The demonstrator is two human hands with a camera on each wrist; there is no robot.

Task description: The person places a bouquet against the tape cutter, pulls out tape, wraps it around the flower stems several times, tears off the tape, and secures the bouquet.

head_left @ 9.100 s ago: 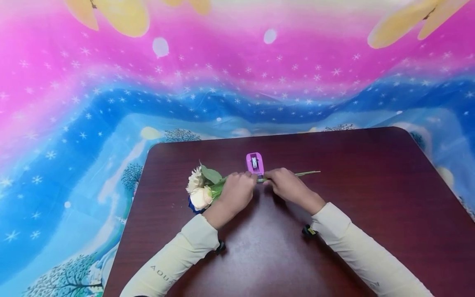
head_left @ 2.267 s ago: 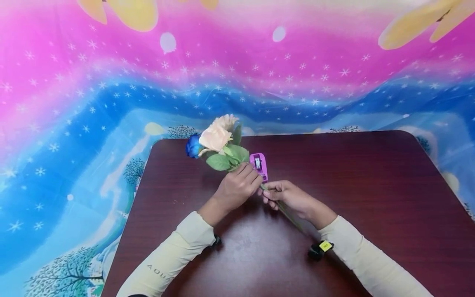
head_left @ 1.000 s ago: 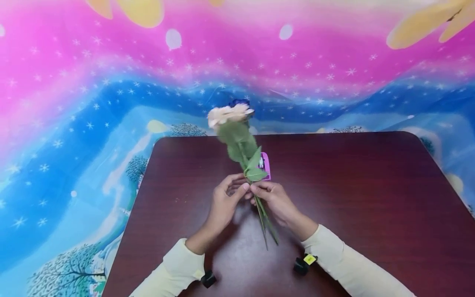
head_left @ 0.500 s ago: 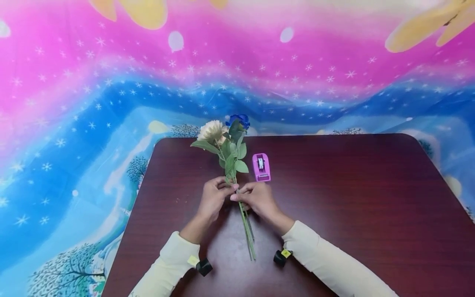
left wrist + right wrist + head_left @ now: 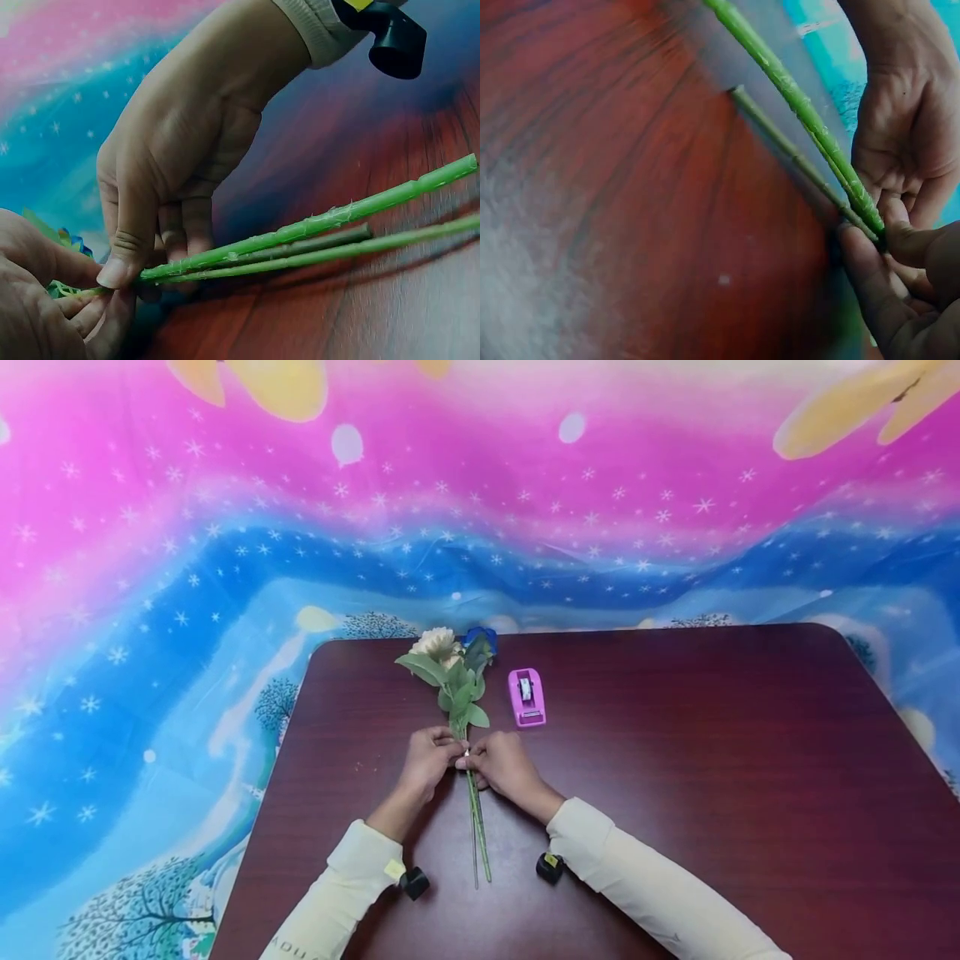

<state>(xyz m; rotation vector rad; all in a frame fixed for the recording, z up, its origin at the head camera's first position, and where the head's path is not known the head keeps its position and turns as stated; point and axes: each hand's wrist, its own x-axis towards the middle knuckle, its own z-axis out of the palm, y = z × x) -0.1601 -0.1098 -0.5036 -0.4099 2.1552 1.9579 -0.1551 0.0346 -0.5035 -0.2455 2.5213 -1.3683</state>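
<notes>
A bunch of flowers lies with its blooms toward the far table edge: cream flowers [image 5: 433, 645] and a blue rose [image 5: 482, 642] above green leaves [image 5: 459, 683]. Its stems [image 5: 478, 835] run toward the near side and spread apart at their cut ends. My left hand [image 5: 424, 767] pinches the stems below the leaves. Right beside it, my right hand [image 5: 512, 770] pinches them too, and a small whitish spot shows between the fingertips. Close up in the left wrist view, the green stems [image 5: 300, 229] come out under the right thumb. Fingers hide the gripped part.
A pink tape dispenser [image 5: 527, 697] with a roll in it stands right of the leaves. The dark red-brown table [image 5: 712, 760] has rounded far corners. Behind hangs a patterned pink and blue cloth [image 5: 600, 527]. Small specks lie left of the hands.
The bunch, earlier pointing left, has swung round so its blooms point away, then come lower and leftward. Both hands have moved with it, still gripping the stems. The tape dispenser has stayed.
</notes>
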